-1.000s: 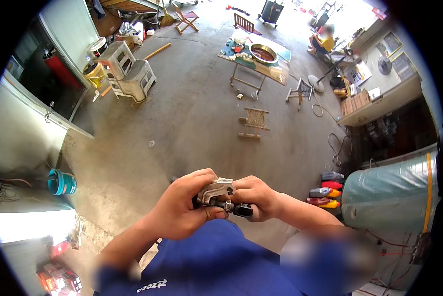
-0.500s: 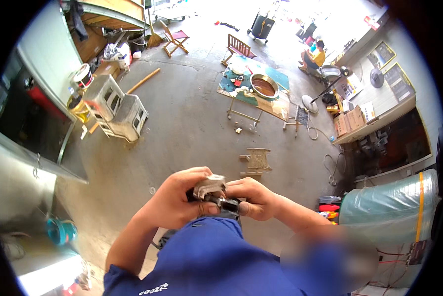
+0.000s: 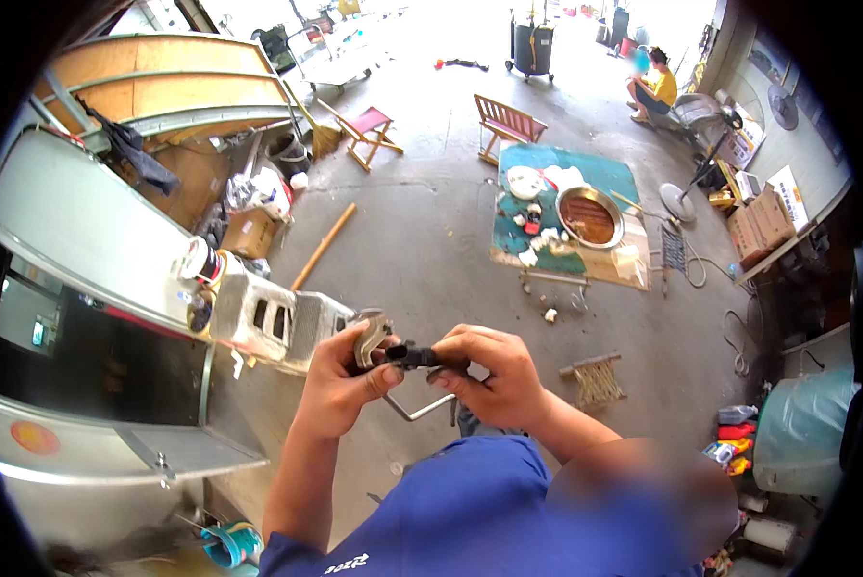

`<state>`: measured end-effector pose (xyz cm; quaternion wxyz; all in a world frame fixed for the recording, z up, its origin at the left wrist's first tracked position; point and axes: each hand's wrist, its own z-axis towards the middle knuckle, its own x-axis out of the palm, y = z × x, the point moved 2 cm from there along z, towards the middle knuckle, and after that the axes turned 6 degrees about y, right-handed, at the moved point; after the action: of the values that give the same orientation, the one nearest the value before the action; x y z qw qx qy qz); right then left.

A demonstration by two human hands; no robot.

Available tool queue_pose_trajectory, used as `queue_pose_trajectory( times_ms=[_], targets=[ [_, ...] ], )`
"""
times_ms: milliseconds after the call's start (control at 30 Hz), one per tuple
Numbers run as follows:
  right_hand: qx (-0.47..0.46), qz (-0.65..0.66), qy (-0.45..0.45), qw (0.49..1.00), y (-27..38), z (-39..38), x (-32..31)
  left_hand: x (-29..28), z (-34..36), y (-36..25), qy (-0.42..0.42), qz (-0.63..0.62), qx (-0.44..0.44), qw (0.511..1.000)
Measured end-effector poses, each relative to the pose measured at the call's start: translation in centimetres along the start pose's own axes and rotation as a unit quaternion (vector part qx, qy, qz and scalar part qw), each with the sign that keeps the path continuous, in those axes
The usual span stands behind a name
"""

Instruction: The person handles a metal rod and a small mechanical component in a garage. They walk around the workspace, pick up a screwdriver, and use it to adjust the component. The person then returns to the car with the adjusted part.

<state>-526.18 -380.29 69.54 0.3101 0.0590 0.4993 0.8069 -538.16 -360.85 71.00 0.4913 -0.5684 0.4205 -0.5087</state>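
Observation:
My left hand is closed around a curved, silver-grey metal bracket, with the thumb below it. A dark, short fitting lies against the bracket and spans the gap between both hands. My right hand pinches the far right end of that fitting between fingers and thumb. Both hands are held up in front of my blue shirt. Just under them a bent grey metal rod shows; what it joins is hidden.
A grey plastic step stool stands left of my hands. Ahead is a low table bearing a round metal basin. A small woven stool is to the right. A person in yellow sits farther off.
My view has swung left. My hands have moved up and away from my shirt, the bracket is turned more upright, and the bent rod now shows below them.

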Motion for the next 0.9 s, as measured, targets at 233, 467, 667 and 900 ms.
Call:
queue_pose_trajectory(
  times_ms=[233, 467, 667, 900],
  targets=[
    [0.000, 0.059, 0.021, 0.998, -9.3, 16.3, -4.3, -10.5, 15.5, -2.4, 0.016, -0.018, 0.063, 0.998],
    [-0.004, 0.080, 0.083, 0.993, -19.8, 32.8, -6.6, -24.4, 31.2, -4.5, 0.041, 0.019, 0.107, 0.993],
    [0.031, 0.019, 0.031, 0.999, -30.1, 48.0, -10.2, -40.6, 49.5, -9.0, 0.099, -0.102, 0.203, 0.969],
    [0.090, -0.010, -0.049, 0.995, -39.7, 61.8, -17.9, -55.9, 70.4, -16.8, 0.254, -0.251, 0.234, 0.904]
  ],
)
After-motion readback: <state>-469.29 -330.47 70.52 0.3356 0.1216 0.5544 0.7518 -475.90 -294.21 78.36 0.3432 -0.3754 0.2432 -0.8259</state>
